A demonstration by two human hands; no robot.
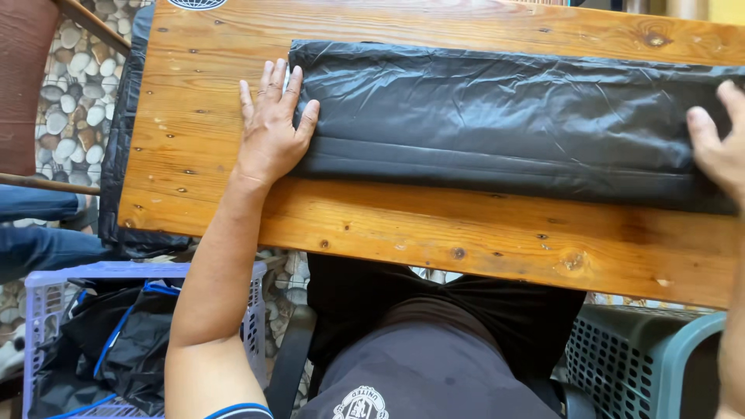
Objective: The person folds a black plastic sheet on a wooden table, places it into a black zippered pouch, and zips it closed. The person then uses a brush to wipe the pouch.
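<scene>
The black bag (pixel 504 124) lay folded into a long strip on the board (pixel 194 124). The left hand (pixel 272 128) pressed flat and open on the bag's left end; the right hand (pixel 718 147), open, pressed its right end. Judged step: flattening a fold. A further fold would call for lifting one end across.

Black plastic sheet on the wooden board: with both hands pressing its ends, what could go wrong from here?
1. The left hand covers only the corner of the black plastic sheet, so the folds could spring open.
2. The right hand sits at the frame's edge; the sheet may slip off the wooden board there.
</scene>
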